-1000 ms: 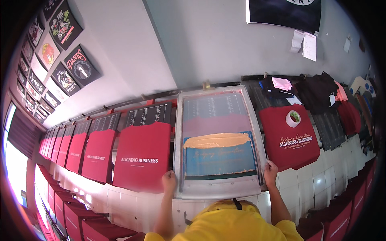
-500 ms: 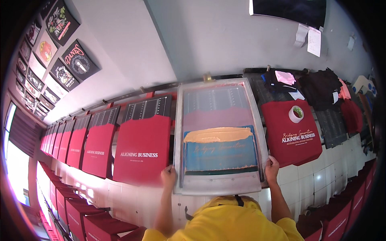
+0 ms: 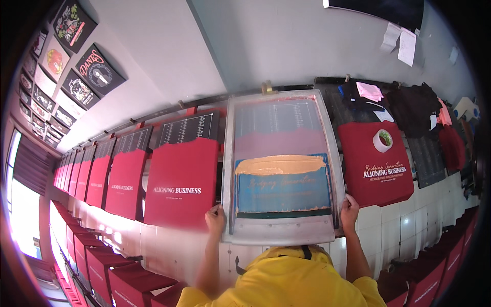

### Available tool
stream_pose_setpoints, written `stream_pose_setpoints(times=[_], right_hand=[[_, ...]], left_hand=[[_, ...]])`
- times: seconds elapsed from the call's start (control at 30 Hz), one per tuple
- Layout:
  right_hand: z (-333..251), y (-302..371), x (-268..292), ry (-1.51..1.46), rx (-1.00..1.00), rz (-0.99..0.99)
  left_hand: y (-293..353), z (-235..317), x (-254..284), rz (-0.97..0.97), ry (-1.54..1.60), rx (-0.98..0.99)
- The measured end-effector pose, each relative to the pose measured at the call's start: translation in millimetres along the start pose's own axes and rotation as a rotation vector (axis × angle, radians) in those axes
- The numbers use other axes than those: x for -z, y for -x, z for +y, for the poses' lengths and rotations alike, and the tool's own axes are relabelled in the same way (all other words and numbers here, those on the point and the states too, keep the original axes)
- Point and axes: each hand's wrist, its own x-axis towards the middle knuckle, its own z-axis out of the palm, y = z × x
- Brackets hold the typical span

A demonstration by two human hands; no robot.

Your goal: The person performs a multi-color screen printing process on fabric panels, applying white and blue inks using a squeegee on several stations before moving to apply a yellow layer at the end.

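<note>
A large metal screen printing frame point(image 3: 280, 233) lies in front of me over a board with a red shirt, which shows through the mesh. A thick band of orange-gold ink point(image 3: 280, 165) runs across the top of the blue stencil area point(image 3: 286, 197). My left hand point(image 3: 215, 219) is closed on the frame's left edge near its front corner. On the opposite edge, my right hand point(image 3: 350, 211) is closed at about the same height. Most of the fingers are tucked against the frame's sides, partly hidden.
Red printed shirts point(image 3: 176, 176) on boards line up to the left. To the right, a red shirt point(image 3: 377, 176) with gold and white print carries a roll of tape point(image 3: 382, 140). Dark folded garments point(image 3: 417, 110) lie beyond it. More red shirts point(image 3: 135, 286) hang on boards behind me.
The whole scene has shifted slightly in view as my head moves. Both hands stay on the frame's sides, and the ink band looks the same.
</note>
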Motion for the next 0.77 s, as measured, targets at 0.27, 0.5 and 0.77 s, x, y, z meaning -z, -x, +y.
stream_pose_setpoints(times=[0.27, 0.5, 0.77], right_hand=[[-15.3, 0.9, 3.4, -0.031, -0.072, -0.029], [-14.0, 1.2, 2.1, -0.031, -0.127, -0.065], [-9.9, 2.3, -1.3, 0.019, -0.137, -0.085]], left_hand=[[7.5, 18.5, -4.0, 0.086, 0.042, -0.038], [5.1, 20.9, -2.5, -0.005, 0.005, 0.132], [1.6, 15.9, -4.5, -0.048, -0.019, 0.253]])
